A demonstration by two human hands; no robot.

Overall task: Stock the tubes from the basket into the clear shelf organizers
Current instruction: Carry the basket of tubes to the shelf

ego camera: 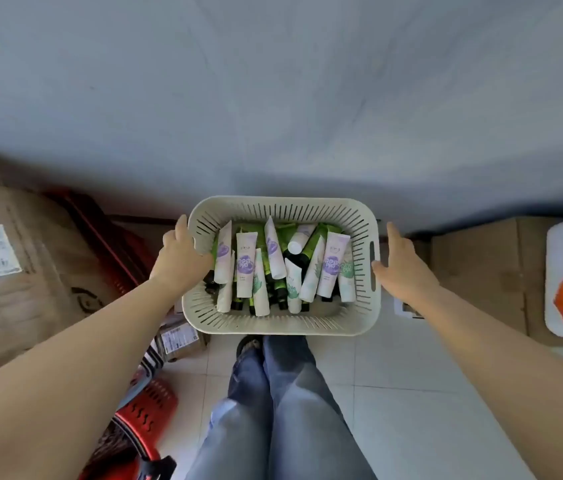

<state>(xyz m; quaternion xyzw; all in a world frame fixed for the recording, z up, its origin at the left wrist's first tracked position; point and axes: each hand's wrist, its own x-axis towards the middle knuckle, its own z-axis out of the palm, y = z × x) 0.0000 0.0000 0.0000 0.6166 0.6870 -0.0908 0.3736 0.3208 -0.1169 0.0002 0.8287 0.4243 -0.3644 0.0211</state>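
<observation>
Currently my left hand curls over the left rim of the basket, tubes heaped loose inside. My right hand is spread, fingers straight, just beside the handle slot. Lifting one-sided would likely tip it, spilling them.

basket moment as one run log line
left hand: grips basket left rim | right hand: open at basket right side | tubes: piled in basket | organizers: not in view

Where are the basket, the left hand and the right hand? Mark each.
basket (283, 328), head view, near rim.
left hand (178, 252), head view, back of the hand.
right hand (403, 268), head view, back of the hand.
</observation>
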